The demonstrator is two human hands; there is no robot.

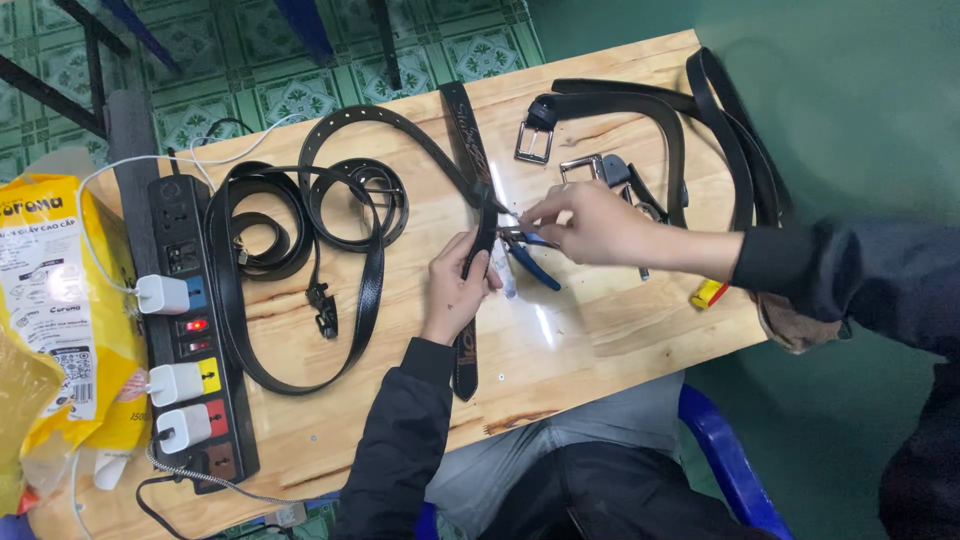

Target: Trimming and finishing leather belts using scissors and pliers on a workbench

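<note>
Your left hand (pixel 455 290) is closed around the black belt (pixel 478 215) mid-surface; your right hand (pixel 585 222) pinches its fitting beside blue pliers (pixel 535 262). Strap looks limp, light: grip close to the fitting.

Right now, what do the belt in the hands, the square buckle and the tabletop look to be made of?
The black belt pinched by the left hand looks like leather or imitation leather: dull sheen, limp curves, punched holes. The square buckle seems polished metal, silvery and reflective. The tabletop looks like varnished pale wood, with visible grain and glare. The right hand holds blue-handled pliers.
</note>
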